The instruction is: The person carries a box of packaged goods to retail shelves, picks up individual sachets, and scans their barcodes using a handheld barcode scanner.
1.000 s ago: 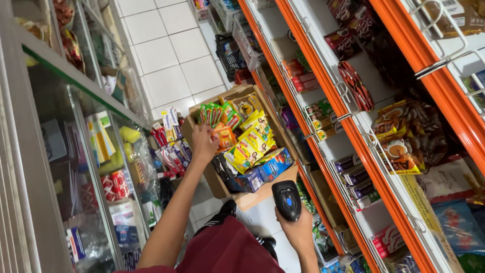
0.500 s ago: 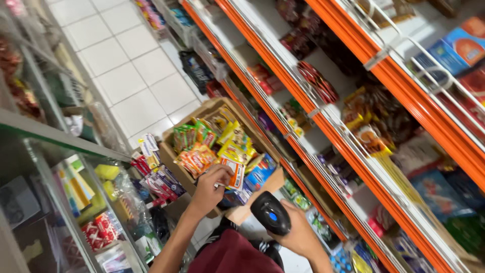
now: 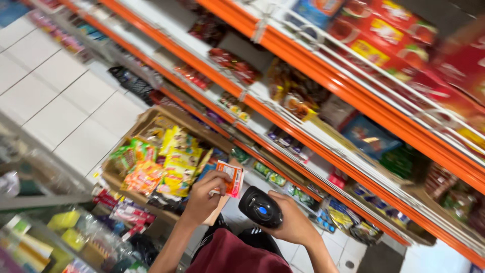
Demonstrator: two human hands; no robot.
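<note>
the step in hand looks like scanning a packet; to do it well, i judge the packet's printed face should be turned flat toward the scanner's window, held steady just in front of it, with fingers kept to the edges so no code is covered; the scanner should tilt a little so glare off the foil does not blind it.

largest first: the shelves, long orange-edged racks running slantwise across the view, with white wire rails; on the top tier, red and yellow cartons; below them dark red and brown bags, and a blue box; lower tiers hold small green and purple packs, blurred; the white tiled floor lies at left.

next, the cardboard box, open, full of yellow, green and orange sachets; under it, red and white packs on a lower rack.

then the scanner, black with a blue button, gripped in the right hand, fingers wrapped closed round its handle.

smallest, the packet, orange and white, flat, pinched between thumb and fingers of the left hand, held just beside the scanner's head, in front of the box.
</note>
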